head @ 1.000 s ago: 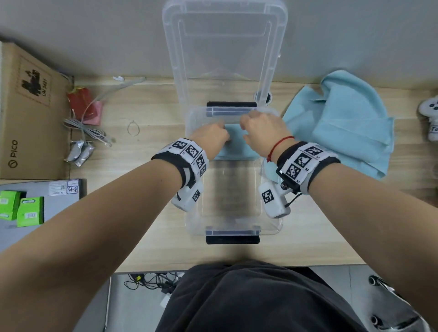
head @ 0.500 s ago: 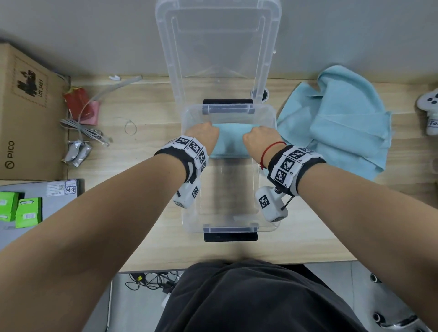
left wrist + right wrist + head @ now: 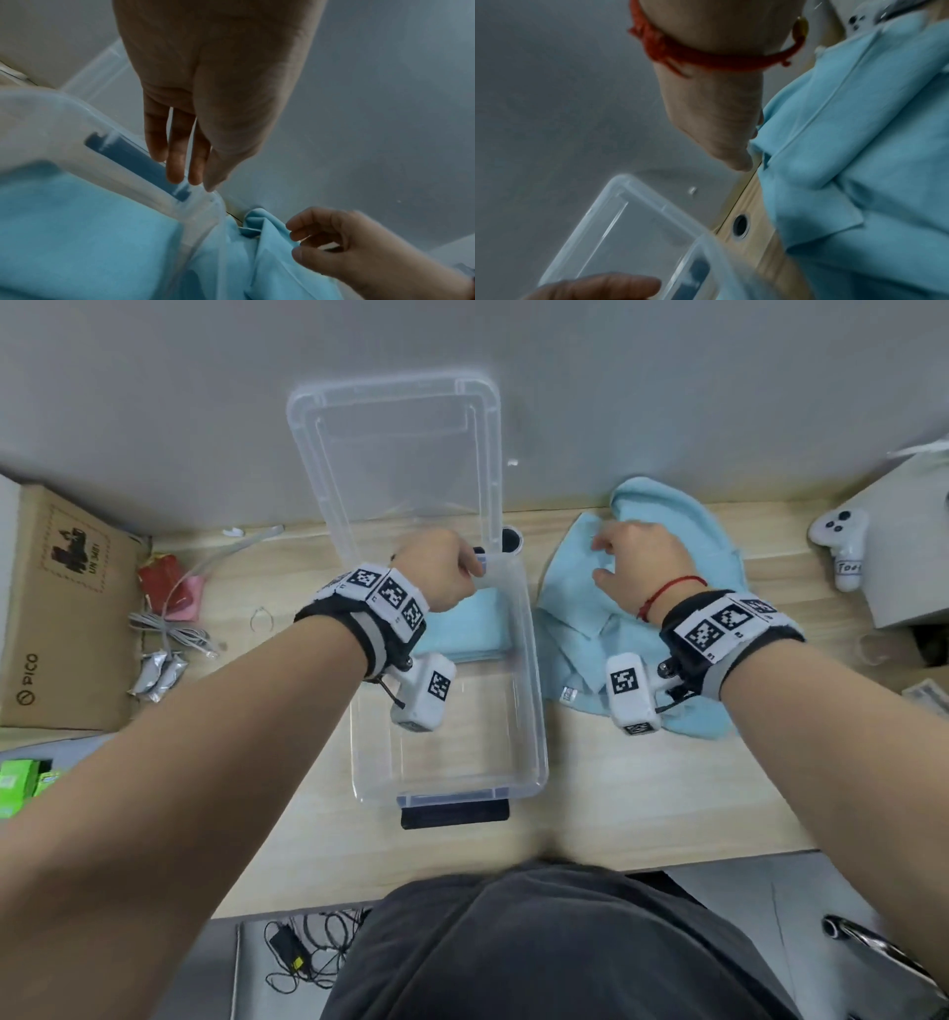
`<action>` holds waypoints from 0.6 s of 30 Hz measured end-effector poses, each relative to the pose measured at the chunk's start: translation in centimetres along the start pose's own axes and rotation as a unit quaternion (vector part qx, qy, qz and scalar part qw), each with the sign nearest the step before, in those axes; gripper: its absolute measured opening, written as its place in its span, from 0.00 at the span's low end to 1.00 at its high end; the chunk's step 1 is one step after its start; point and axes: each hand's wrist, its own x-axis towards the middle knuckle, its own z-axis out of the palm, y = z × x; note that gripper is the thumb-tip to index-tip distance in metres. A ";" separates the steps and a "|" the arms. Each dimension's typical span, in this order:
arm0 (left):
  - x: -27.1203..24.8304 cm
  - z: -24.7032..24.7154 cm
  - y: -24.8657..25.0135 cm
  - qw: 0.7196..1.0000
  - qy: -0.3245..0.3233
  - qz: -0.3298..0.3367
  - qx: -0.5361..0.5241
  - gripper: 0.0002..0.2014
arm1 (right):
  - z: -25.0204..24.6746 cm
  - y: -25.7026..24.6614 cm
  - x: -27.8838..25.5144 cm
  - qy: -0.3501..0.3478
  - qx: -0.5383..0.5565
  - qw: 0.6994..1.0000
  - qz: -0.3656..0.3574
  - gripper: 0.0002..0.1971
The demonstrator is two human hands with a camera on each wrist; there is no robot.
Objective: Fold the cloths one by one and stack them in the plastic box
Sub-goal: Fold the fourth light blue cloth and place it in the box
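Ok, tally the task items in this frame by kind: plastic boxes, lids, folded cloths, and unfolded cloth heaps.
plastic box: 1
lid: 1
folded cloth, in the box: 1
unfolded cloth heap, right of the box: 1 (how many cloths are in it cannot be told)
Total: 4

Both wrists – black bands (image 3: 683, 629) w/ white tag patches, white cams; red string (image 3: 667, 590) right.

The head camera looked steeply down from above the table (image 3: 616, 814). Each wrist camera sat close under its palm, facing along the fingers. All three shared the plastic box (image 3: 534, 711)'s far end.
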 end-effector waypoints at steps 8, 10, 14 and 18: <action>1.1 5.2 8.8 0.997 -0.011 0.039 -0.069 0.09 | 0.7 11.2 -4.3 -0.116 -0.088 0.980 0.132 0.31; 1.7 6.6 10.3 0.997 -0.014 0.045 -0.066 0.11 | 1.4 12.5 -5.1 -0.114 -0.075 0.982 0.133 0.30; 2.7 9.2 14.1 0.995 -0.031 0.089 -0.021 0.20 | 1.7 14.8 -6.0 -0.087 -0.045 0.992 0.078 0.20; 3.2 11.1 17.7 0.987 -0.052 0.141 0.059 0.30 | 0.5 16.2 -6.6 -0.095 0.119 0.988 0.015 0.06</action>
